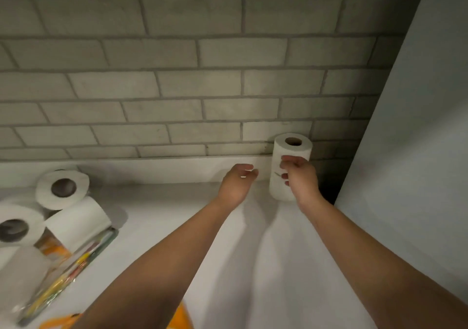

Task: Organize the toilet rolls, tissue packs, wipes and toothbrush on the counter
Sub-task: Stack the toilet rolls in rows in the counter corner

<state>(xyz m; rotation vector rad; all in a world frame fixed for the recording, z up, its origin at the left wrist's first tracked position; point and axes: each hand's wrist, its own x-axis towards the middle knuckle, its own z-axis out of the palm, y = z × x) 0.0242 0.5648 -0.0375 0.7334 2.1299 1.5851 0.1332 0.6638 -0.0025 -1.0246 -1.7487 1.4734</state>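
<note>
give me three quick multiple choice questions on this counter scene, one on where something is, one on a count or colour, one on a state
1. Where does the upright toilet roll stand?
A. in the back right corner of the counter, by the tiled wall
B. at the front left edge
C. on top of the pile

2. How many toilet rolls lying on their sides on the left show a dark core hole towards the camera?
A. none
B. two
C. five

3. What is the left hand doing?
A. gripping a toothbrush
B. pressing flat on the wall
C. open and empty, beside the upright roll

Key: 1 A, it stands where the wall meets the right side panel. 2 B, two rolls show dark cores. 3 C, its fingers are spread with nothing in them, while the right hand is on the roll.
</note>
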